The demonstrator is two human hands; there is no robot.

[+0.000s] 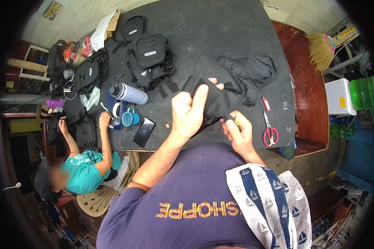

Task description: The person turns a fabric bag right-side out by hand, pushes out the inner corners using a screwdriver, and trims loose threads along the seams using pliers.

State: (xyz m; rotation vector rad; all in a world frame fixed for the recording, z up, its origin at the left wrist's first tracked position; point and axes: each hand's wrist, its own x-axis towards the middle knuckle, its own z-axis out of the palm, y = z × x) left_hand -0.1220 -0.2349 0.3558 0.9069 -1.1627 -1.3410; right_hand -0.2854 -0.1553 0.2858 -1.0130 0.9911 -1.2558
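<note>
My left hand [190, 108] is closed round the upper edge of a black fabric bag [220, 99], thumb on the near side and fingertips showing behind. The bag is held up above the table, folded and partly covered by my hands. At its lower edge my right hand [239, 132] is closed, pinching the black fabric. A small yellow bit shows between the right fingers; what it is I cannot make out. Behind the held bag lies another black bag [255, 71], flat. Scissors [270, 132] with red handles and a red lighter [265, 103] lie right of my right hand.
Black backpacks [150, 52] are piled at the back left of the dark table [203, 33]. A water bottle [131, 94], a teal mug [130, 118], a tape roll [116, 109] and a phone [143, 133] stand or lie left. A co-worker [87, 170] sits at the left edge.
</note>
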